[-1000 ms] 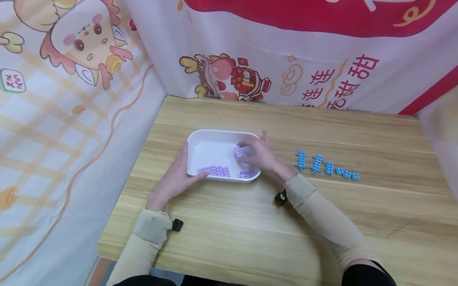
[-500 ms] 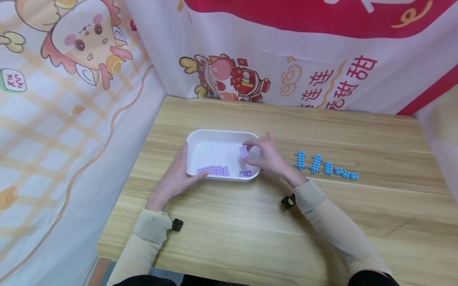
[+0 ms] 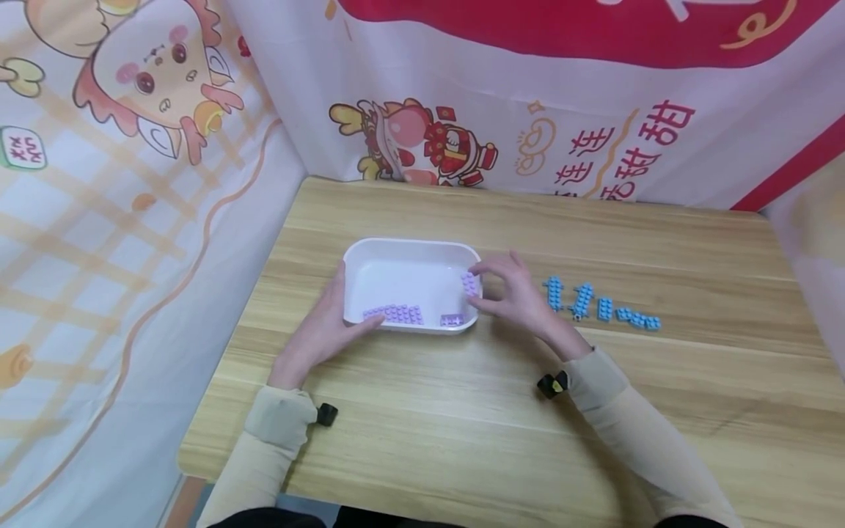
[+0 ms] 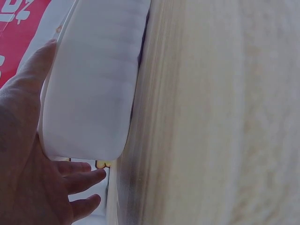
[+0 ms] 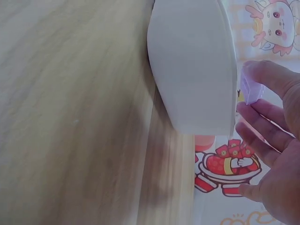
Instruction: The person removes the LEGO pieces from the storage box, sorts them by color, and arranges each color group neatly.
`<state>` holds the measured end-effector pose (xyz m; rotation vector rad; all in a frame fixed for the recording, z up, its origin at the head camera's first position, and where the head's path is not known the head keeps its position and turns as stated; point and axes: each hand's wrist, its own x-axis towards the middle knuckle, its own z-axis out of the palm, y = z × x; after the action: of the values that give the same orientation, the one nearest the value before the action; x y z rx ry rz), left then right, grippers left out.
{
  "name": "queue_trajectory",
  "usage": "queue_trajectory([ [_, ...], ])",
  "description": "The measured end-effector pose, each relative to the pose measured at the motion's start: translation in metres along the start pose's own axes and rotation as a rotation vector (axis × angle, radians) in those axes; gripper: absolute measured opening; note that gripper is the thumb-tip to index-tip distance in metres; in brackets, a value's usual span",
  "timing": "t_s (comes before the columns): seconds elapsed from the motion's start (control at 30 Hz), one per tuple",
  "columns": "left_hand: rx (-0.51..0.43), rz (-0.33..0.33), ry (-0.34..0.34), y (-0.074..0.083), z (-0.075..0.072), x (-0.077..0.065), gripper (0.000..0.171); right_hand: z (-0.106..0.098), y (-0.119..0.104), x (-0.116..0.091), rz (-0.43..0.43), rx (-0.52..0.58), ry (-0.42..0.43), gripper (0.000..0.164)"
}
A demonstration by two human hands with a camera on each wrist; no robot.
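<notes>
behind the wooden table [image 3: 455, 425] and white tray [image 3: 409, 279] hangs printed cloth [image 3: 515, 84].

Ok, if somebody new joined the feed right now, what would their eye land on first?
Probably the white tray on the wooden table, with the left hand around its left end and the right hand pinching a purple piece at its right rim. Next, likely, the bright blue pieces lined up on the table to the right, then the red-and-white printed cloth behind it.
</notes>
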<state>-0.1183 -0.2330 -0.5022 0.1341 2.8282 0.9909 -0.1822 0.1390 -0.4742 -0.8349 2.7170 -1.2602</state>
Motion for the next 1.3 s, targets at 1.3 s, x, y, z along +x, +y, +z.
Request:
queue_trajectory([
  [1.3,0.009,-0.045,-0.036,-0.001,-0.001,0.000,0.142,-0.033,0.060,-0.104,0.243,0.094,0.070,0.051],
])
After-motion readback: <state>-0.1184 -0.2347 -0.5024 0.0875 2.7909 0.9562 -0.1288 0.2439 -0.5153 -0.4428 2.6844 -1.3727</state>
